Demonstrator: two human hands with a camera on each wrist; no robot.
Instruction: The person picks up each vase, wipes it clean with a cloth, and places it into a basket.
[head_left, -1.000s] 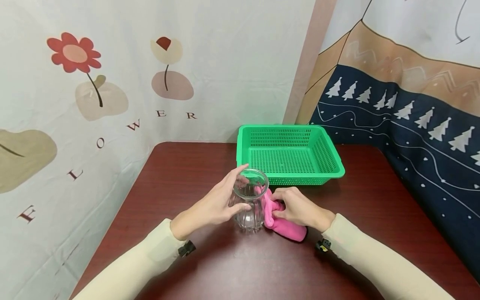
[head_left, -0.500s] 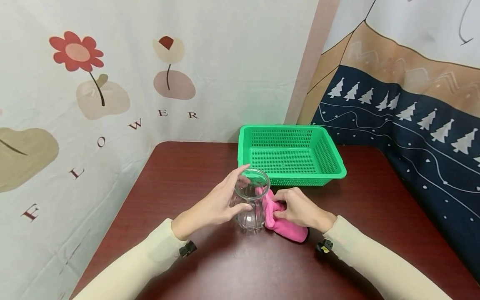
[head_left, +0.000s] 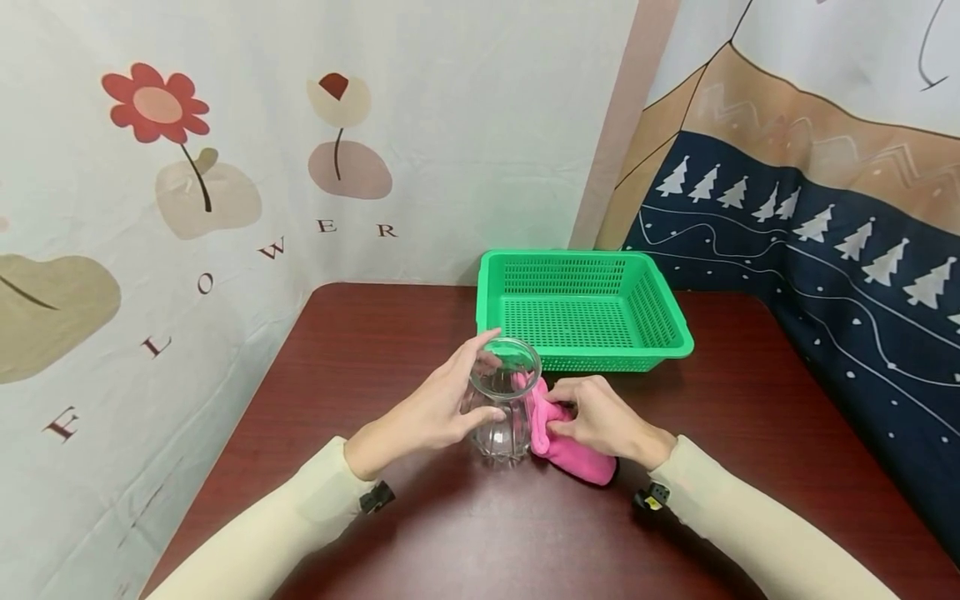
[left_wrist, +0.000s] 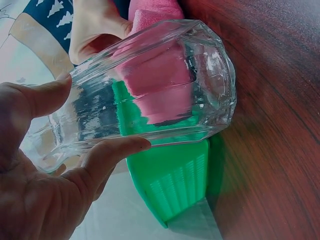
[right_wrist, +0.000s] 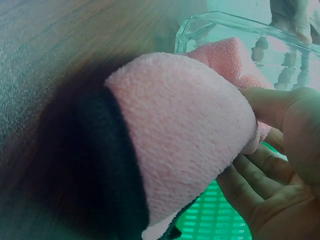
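A clear ribbed glass jar stands upright on the table. My left hand grips its upper left side, thumb in front and fingers round the back. In the left wrist view the jar shows the thumb and fingers on either side of its neck end. A pink fluffy cloth with a dark edge lies bunched against the jar's right side. My right hand pinches this cloth between thumb and fingers. In the right wrist view the cloth hangs folded over beside the fingertips, its black trim toward the tabletop.
Behind the jar, a green plastic basket with slotted walls sits near the table's back edge. The dark red wooden table extends to both sides. Printed curtains hang along the back and right.
The head view has shifted very slightly. Both hands, the jar and the cloth keep practically the same places.
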